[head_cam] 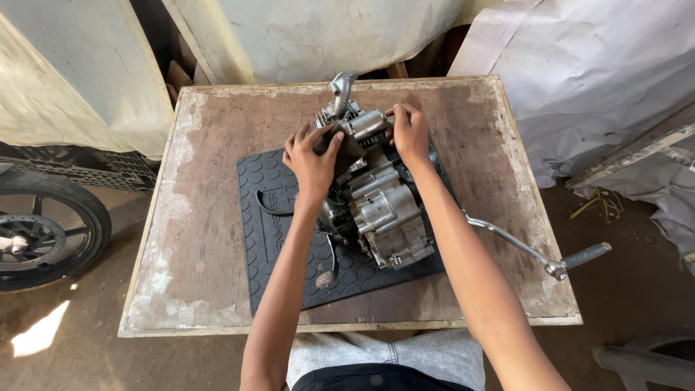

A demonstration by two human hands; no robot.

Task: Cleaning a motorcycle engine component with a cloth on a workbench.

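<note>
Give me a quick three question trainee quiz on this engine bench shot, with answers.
1. True or false: the engine lies on a rubber mat.
2. Which hand grips the engine's dark part: A left hand, B right hand?
3. Fill in: the kick lever sticks out past the table's ____ edge.

Key: 1 true. 2 A; the right hand rests on the engine's top end. 3 right.

A worn wooden table (203,289) stands on a dirt floor (65,355), tarpaulins (601,65) behind.
</note>
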